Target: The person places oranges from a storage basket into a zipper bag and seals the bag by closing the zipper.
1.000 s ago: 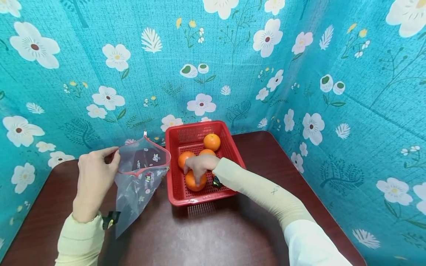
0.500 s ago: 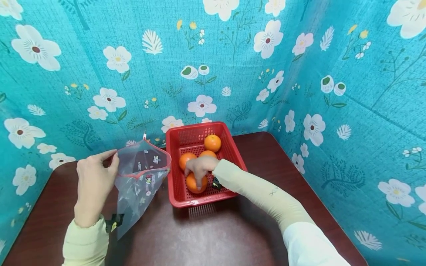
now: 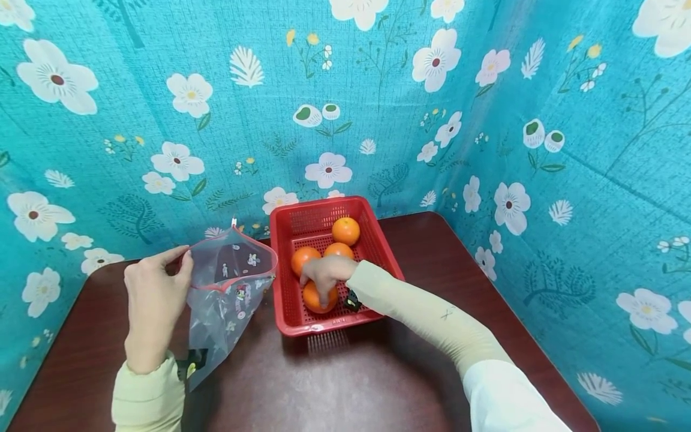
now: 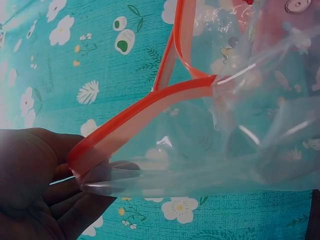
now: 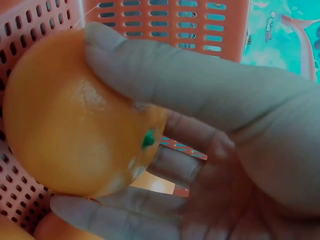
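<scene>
Four oranges [image 3: 345,231] visible in the red basket [image 3: 324,327] on the surface [image 3: 335,390]. Nearest orange [image 5: 75,110] gripped by the right hand [image 3: 329,270], probably for steadiness. Clear bag [image 3: 221,318] pinched at the red rim [image 3: 222,287] by the left hand [image 3: 153,300], likely to spread its mouth. Green stem spot [image 5: 148,138] only in the right-wrist view; fingertip [image 4: 126,168] through plastic only in the left-wrist one.

The bag [image 3: 224,321] looked like thin clear plastic, smooth and shiny in its creases, its edge strip [image 4: 122,120] a thicker plastic. The basket [image 3: 324,327] was smooth, glossy plastic. The orange [image 5: 75,115] had a smooth, shiny peel. The table [image 3: 335,384] looked like polished wood; the curtain [image 3: 378,120] was matt, coarsely woven cloth, the sleeve [image 3: 426,309] matt fabric.
</scene>
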A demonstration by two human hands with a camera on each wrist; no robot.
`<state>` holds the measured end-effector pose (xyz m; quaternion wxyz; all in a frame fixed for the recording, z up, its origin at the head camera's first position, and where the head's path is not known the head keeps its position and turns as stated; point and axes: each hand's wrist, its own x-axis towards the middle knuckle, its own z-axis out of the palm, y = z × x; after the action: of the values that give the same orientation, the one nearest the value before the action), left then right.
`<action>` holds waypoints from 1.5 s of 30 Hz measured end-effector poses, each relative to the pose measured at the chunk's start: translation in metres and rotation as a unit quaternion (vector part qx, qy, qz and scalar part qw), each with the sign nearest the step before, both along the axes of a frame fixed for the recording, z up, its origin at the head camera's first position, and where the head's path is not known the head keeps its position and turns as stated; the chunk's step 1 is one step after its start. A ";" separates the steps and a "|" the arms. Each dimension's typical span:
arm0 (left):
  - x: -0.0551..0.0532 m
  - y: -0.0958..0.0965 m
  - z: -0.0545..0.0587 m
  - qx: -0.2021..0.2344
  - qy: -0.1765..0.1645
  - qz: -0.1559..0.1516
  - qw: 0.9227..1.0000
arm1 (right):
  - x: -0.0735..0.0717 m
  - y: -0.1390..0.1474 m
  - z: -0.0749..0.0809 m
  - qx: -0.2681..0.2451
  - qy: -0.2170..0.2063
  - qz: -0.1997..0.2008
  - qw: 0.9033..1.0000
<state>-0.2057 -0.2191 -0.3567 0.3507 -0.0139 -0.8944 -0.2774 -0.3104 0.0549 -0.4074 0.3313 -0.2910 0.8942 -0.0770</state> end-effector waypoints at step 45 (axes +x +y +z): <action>-0.002 0.009 -0.007 0.006 0.007 -0.009 1.000 | 0.023 0.012 0.077 -0.141 0.134 -0.046 0.980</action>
<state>-0.2072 -0.2099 -0.3634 0.3547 -0.0224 -0.8900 -0.2856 -0.2871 0.0674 -0.3308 0.1602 -0.3010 0.9231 -0.1778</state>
